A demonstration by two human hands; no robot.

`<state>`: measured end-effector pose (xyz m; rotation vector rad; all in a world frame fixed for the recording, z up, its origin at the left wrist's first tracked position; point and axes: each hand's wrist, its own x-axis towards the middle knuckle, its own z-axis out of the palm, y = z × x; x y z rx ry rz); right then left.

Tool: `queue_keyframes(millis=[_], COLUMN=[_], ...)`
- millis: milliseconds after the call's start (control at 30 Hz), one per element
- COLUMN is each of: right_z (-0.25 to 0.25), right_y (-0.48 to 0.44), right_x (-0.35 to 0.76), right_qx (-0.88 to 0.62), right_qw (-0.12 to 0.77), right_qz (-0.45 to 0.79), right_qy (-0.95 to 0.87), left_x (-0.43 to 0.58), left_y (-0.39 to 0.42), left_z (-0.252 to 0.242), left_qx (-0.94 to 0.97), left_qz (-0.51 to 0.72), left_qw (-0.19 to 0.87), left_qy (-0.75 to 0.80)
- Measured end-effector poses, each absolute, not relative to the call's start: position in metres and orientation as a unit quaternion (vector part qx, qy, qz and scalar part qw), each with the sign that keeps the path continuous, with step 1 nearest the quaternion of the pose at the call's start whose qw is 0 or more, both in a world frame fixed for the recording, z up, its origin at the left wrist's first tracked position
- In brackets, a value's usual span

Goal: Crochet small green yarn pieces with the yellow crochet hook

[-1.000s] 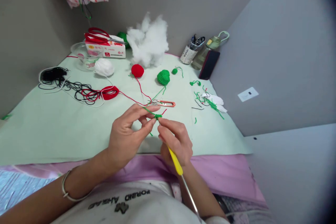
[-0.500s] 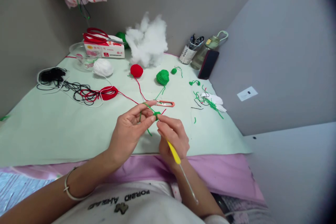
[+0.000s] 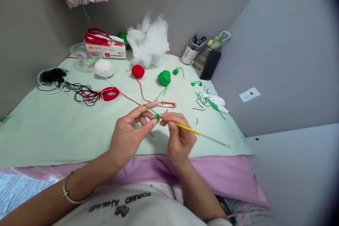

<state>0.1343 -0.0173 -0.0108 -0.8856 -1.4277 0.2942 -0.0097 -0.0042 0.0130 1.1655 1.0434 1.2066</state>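
Note:
My left hand (image 3: pixel 129 132) pinches a small green crochet piece (image 3: pixel 157 116) between thumb and fingers, with green yarn running over the index finger toward the green yarn ball (image 3: pixel 164 77). My right hand (image 3: pixel 180 137) is closed on a crochet hook (image 3: pixel 197 133) with a yellow handle; its tip is at the green piece and its metal end points right. Both hands hover just above the pale green mat (image 3: pixel 53 127).
Orange-handled snips (image 3: pixel 166 104) lie just beyond the hands. Red yarn ball (image 3: pixel 138 71), white yarn ball (image 3: pixel 104 67), red and black thread tangles (image 3: pixel 87 93), white stuffing (image 3: pixel 148 42), a box with red scissors (image 3: pixel 104 46), a pen cup (image 3: pixel 191 53), bottle and phone (image 3: pixel 210 64) line the back.
My right hand has turned the hook: its handle end swung from pointing down toward my body to pointing out to the right. The left hand kept its pinch on the green piece.

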Motion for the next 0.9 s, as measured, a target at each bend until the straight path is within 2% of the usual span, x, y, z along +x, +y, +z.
queue_keyframes(millis=[133,233,433,600,900], right_z=[-0.029,-0.033,-0.019,-0.010,0.009], right_y=[-0.016,-0.018,-0.021,-0.024,-0.033], right_x=[0.135,0.138,0.139,0.142,0.150], right_qx=[-0.400,-0.405,-0.393,-0.374,-0.377], right_qw=[0.598,0.586,0.615,0.644,0.687], right_qz=[-0.066,-0.097,-0.018,0.110,0.340], right_qy=[-0.691,-0.695,-0.683,-0.658,-0.520], left_x=[-0.008,-0.009,-0.008,-0.010,-0.016], left_y=[-0.005,-0.003,0.001,0.006,0.002], left_z=[0.013,0.017,0.023,0.020,0.024], left_qx=[0.389,0.318,0.261,0.224,0.446], left_qz=[0.487,0.454,0.438,0.413,0.482], left_qw=[0.680,0.757,0.807,0.834,0.666], left_qy=[0.386,0.346,0.296,0.291,0.353])
